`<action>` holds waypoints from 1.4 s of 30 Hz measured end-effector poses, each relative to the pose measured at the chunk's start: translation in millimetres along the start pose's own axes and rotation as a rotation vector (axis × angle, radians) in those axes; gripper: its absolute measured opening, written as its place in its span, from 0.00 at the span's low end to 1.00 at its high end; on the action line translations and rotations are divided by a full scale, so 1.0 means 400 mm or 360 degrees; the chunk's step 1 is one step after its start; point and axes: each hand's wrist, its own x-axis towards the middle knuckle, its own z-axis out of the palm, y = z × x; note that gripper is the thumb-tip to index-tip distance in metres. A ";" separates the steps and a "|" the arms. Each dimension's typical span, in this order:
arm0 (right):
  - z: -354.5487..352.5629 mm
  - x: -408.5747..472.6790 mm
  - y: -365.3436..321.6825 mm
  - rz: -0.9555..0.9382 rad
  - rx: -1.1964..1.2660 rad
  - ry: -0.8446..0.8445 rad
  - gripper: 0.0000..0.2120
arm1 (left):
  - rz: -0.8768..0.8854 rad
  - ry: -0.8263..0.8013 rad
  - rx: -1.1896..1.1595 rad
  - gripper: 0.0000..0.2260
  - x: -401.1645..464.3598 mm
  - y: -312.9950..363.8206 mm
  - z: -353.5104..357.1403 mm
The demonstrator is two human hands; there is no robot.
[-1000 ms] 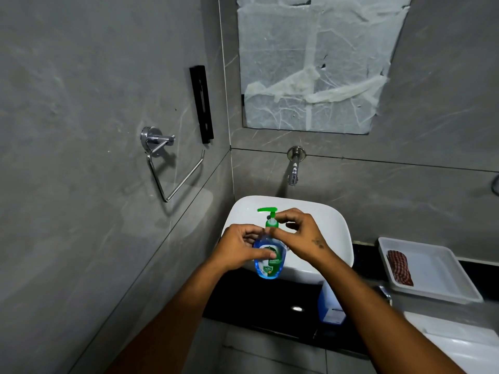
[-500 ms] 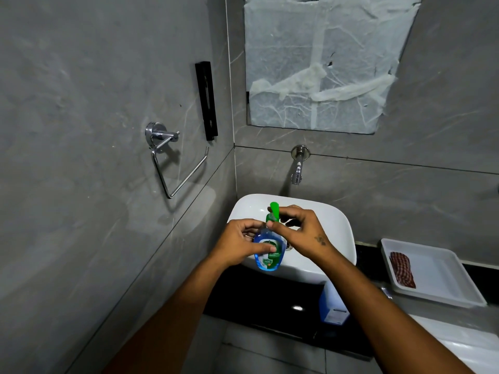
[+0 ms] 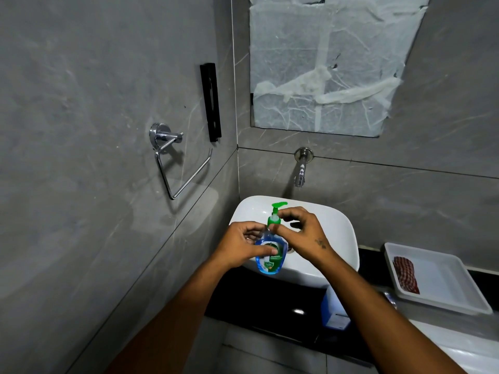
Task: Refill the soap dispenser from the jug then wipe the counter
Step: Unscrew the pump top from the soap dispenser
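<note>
A clear blue soap dispenser (image 3: pixel 270 261) with a green pump top (image 3: pixel 276 214) is held upright in the air over the front of the white basin (image 3: pixel 334 228). My left hand (image 3: pixel 241 248) grips its body from the left. My right hand (image 3: pixel 302 233) pinches the green collar of the pump with thumb and fingertips. A blue and white jug (image 3: pixel 333 311) stands on the black counter (image 3: pixel 270 306) below the basin's right front, partly hidden by my right forearm. A red checked cloth (image 3: pixel 405 273) lies in a white tray (image 3: pixel 445 290) at the right.
A wall tap (image 3: pixel 300 168) juts out above the basin. On the left wall hang a chrome towel ring (image 3: pixel 175 163) and a black bracket (image 3: pixel 211 102). A mirror covered in taped film (image 3: pixel 324 66) is above. A white surface (image 3: pixel 469 354) shows at the bottom right.
The green pump head has turned, its spout now pointing right instead of toward me. My right hand's fingers shifted on the collar. The bottle stays held over the basin.
</note>
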 end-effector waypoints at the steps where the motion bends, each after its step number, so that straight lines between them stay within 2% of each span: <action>1: 0.000 0.001 0.002 -0.0006 0.0013 -0.0020 0.16 | -0.0007 0.0004 -0.0001 0.17 0.000 -0.001 0.000; 3: 0.003 0.001 0.005 0.0040 0.0019 -0.0012 0.18 | -0.0011 0.0004 -0.0010 0.17 0.001 -0.004 -0.001; 7: 0.000 0.007 -0.008 -0.0003 0.0111 0.0033 0.12 | -0.0022 0.0009 -0.0013 0.19 -0.004 -0.005 0.002; 11: -0.030 0.027 -0.048 -0.0063 0.0340 0.0058 0.11 | -0.0093 0.0024 -0.0021 0.18 -0.005 -0.014 0.000; 19: -0.065 0.044 -0.083 -0.0014 0.0669 0.0176 0.14 | -0.0165 0.0051 -0.0059 0.17 -0.010 -0.019 -0.001; 26: -0.080 0.044 -0.083 -0.0011 0.0776 0.0320 0.13 | -0.0166 0.0043 -0.0088 0.20 -0.017 -0.024 -0.003; 32: -0.148 0.061 -0.093 -0.0174 0.0839 0.0446 0.12 | -0.0181 0.0111 -0.0072 0.21 -0.053 -0.067 -0.011; 34: -0.154 0.062 -0.058 -0.0152 0.0776 0.0465 0.12 | -0.0199 0.0126 -0.0051 0.21 -0.075 -0.086 -0.020; 36: -0.132 0.058 0.000 -0.0092 0.0518 0.0438 0.13 | -0.0218 0.0127 -0.0030 0.20 -0.099 -0.109 -0.033; 39: -0.048 0.028 0.114 -0.0064 -0.0005 0.0253 0.14 | -0.0263 0.0165 0.0011 0.20 -0.138 -0.145 -0.049; 42: 0.063 -0.022 0.244 0.0024 -0.0336 -0.0012 0.12 | -0.0303 0.0253 0.0055 0.22 -0.190 -0.200 -0.056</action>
